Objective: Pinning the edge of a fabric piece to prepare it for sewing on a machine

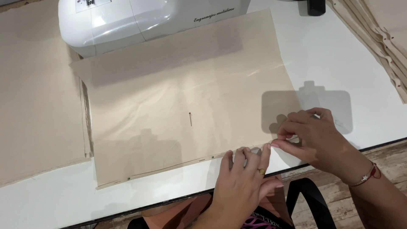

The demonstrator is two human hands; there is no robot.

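Fabric is what both hands work on: a large rectangular panel of beige woven cloth [186, 114] lies flat on the white table [339, 59], its far edge running up under the white sewing machine [140, 19] and its near edge close to the table's near rim. The left hand [241, 182] rests palm down at the near right corner of the panel, fingers held close together and pressing the folded hem flat. The right hand [311, 135] sits just to the right of it, thumb and forefinger pinched narrow on the very corner of the hem; whether a pin is between those fingertips I cannot tell. The fingertips of the two hands almost touch.

Along the near edge a turned-up hem shows as a thin doubled strip with small dark pin heads spaced along it. A single red-headed pin [190, 119] stands stuck in the middle of the panel, well apart from both hands.

Judging by the soft creases and the way it lies, the cloth looks light, limp and a little slippery on the smooth table, so it would likely shift or unfold if tugged; the doubled hem edge seems the firmest place to take hold, with one flat hand weighing it down.

More beige cloth [38, 106] covers the left of the table, and a stack of beige strips [381, 38] lies far right
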